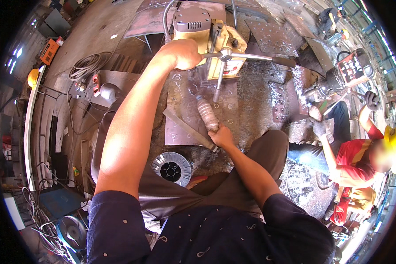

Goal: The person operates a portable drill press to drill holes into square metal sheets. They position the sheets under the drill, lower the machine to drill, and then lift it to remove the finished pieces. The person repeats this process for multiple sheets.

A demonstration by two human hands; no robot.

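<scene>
A yellow magnetic drill [222,72] with a grey-brown motor housing stands on a steel plate [180,103] marked with several rings. My left hand [182,53] is closed around one arm of its feed lever. Another lever arm [268,59] with a black grip sticks out to the right. In my right hand [221,135] is a clear plastic bottle [206,112], gripped near one end and tilted over the plate. Whatever is inside the bottle I cannot make out. A flat metal bar [187,128] lies slantwise beside my right hand, across the plate's near edge.
A spool [172,170] sits between my legs. To the right a person [356,160] in red with a yellow helmet sits by another drill [339,77]. Coiled cable [86,66] and a socket strip [96,83] lie at left. A blue machine [59,202] stands lower left.
</scene>
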